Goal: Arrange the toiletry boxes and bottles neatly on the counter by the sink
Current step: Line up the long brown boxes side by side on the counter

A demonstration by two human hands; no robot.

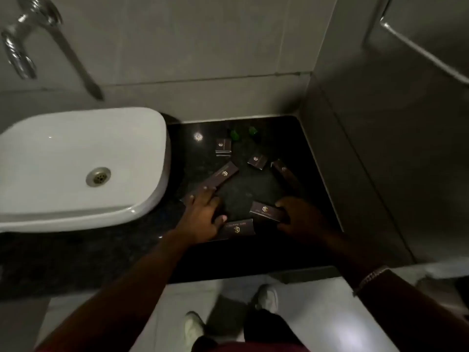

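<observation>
Grey wall tiles close in a dim bathroom corner, and a black speckled stone counter [299, 138] fills the space to the right of a white basin [76, 163] with a metal drain [98, 176]. On that counter the left hand [203, 214] lies palm down with its fingers spread, the fingertips resting on the near end of a long dark box [218, 177] that runs diagonally away towards the wall, while the thumb touches the left end of another flat box [237, 228] lying crosswise near the counter's front edge. Whether this hand grips either box cannot be told; it looks pressed flat on them. The right hand [300, 217] is closed around one end of a third dark box [265, 210], fingers above and thumb below, the box's gold logo facing up. A bracelet [371, 278] sits on the right wrist. Beyond the right hand a long box [284, 171] lies angled near the side wall, with a small square box [256, 161] just left of it and another small box [223, 146] farther back. Two small green bottles [234, 134] stand near the back wall, blurred. A chrome tap [19, 50] juts from the wall above the basin. Below the counter edge, two pale shoes [266, 297] stand on a light floor
</observation>
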